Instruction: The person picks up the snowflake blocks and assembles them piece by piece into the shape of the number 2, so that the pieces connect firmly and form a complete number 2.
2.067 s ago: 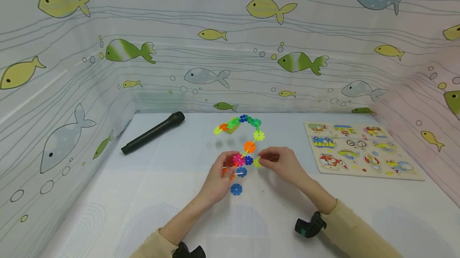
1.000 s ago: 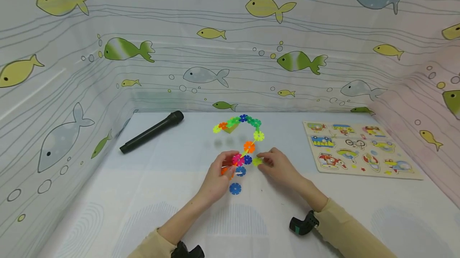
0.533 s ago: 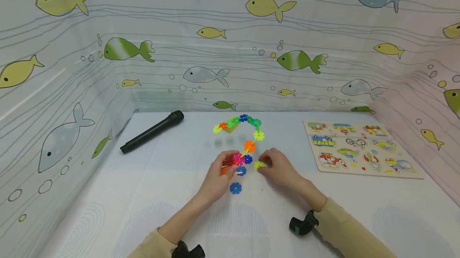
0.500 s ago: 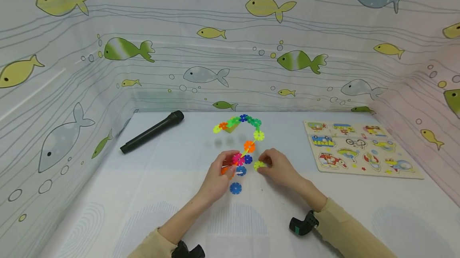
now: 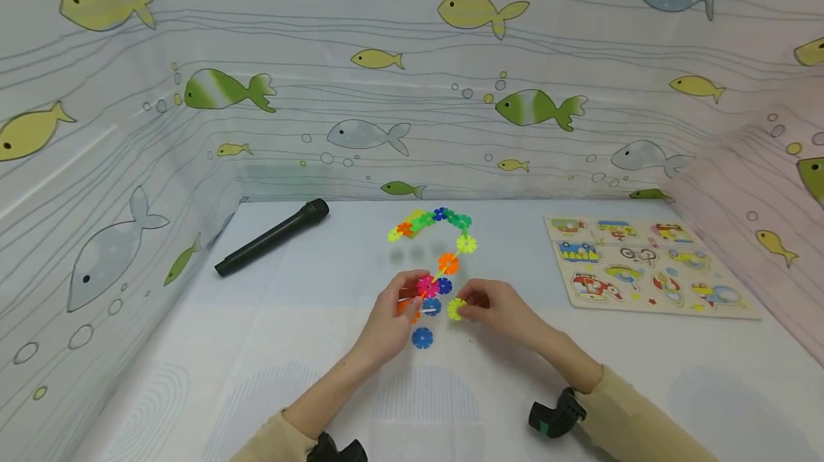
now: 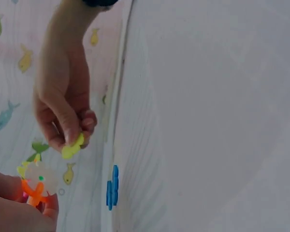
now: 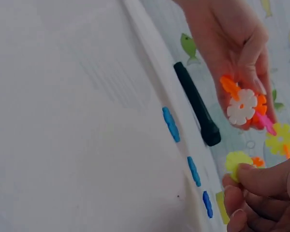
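Note:
My left hand (image 5: 390,320) grips the near end of a curved chain of snowflake discs (image 5: 448,263) in orange, pink, yellow, green and blue. A white disc (image 7: 241,107) and orange ones show by its fingers in the right wrist view. To the right, my right hand (image 5: 505,308) pinches a single yellow snowflake disc (image 5: 455,309) between thumb and fingers, apart from the chain. Three loose discs lie on the table near the hands: a blue disc (image 5: 423,337), another blue disc (image 5: 432,306) partly behind the left thumb, and a dark blue disc (image 5: 445,285).
A black microphone (image 5: 273,237) lies at the back left. On the right is a wooden picture puzzle board (image 5: 644,308). A small yellow-green piece (image 7: 222,208) lies beneath the chain's far end. Fish-printed sheeting (image 5: 270,169) walls the white table (image 5: 290,347).
My right hand has taken up the yellow disc from beside the dark blue one and brought it nearer and slightly left. The chain's far end has shifted a little right; my left hand keeps its place.

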Demonstrator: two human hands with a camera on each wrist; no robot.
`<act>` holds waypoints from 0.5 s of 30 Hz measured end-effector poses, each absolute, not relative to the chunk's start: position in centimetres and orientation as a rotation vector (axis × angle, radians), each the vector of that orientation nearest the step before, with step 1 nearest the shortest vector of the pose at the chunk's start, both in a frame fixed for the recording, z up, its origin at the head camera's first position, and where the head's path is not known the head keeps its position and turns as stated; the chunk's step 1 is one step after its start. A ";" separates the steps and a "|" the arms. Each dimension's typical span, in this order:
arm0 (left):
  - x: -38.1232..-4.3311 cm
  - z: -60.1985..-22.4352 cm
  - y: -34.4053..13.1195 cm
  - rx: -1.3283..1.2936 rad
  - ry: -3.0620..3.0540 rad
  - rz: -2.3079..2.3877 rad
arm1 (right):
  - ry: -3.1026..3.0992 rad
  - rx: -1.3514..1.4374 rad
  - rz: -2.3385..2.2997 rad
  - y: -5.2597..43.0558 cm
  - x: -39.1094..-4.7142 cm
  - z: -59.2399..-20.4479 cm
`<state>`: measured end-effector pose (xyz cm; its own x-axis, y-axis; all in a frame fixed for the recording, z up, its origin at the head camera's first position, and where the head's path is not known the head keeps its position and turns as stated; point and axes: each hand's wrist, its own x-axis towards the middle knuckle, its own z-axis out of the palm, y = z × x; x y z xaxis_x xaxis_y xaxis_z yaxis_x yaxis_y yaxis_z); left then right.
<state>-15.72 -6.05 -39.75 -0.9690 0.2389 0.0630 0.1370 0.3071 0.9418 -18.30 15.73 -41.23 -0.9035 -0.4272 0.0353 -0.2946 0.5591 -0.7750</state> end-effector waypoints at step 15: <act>-15.6 -39.6 -6.2 0.386 2.443 1.802 | 2.420 -0.743 -1.474 15.1 -17.5 -41.2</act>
